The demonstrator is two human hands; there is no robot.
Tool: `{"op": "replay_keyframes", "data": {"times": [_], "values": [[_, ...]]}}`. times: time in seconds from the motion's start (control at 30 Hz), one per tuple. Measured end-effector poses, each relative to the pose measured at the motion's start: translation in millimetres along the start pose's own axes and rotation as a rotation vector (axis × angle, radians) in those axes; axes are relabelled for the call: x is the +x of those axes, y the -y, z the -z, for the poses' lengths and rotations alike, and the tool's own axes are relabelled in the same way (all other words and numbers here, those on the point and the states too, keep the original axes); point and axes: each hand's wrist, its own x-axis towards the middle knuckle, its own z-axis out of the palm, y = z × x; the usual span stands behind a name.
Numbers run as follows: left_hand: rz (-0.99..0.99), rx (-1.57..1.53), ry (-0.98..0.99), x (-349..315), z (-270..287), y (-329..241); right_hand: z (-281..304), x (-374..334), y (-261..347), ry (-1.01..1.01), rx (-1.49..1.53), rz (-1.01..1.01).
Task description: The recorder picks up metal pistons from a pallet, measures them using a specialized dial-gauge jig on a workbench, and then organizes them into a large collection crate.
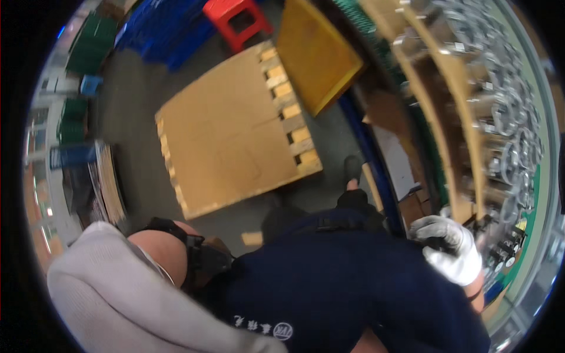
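My right hand, in a white work glove, is at the right beside the workbench. Its fingers curl around a small black part whose kind I cannot make out. Just right of the hand stand several black parts with pale round ends. On the left, my left arm comes up in a light grey sleeve, with black straps and a dark device at the wrist. That device and the arm hide most of the left hand, so its fingers do not show.
Rows of clear, round-rimmed parts stand along wooden strips on the right. A cardboard-topped wooden pallet lies on the floor ahead. Beyond are a yellow board, a red stool and blue crates. Stacked flat sheets stand left.
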Motion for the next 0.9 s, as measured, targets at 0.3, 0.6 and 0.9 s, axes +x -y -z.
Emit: {"op": "replay_keyframes", "data": {"times": [0.3, 0.6, 0.9], "values": [[1.220, -0.637, -0.918, -354, -176, 227, -260, 153, -22, 0.385, 0.041, -0.621], [2.121, -0.758, -0.200, -612, -448, 282, -360, 341, -344, 0.449, -0.881, -0.650], [2.227, -0.304, -0.327, -746, -642, 415, -476, 507, -539, 0.188, -0.433, -0.840]]}}
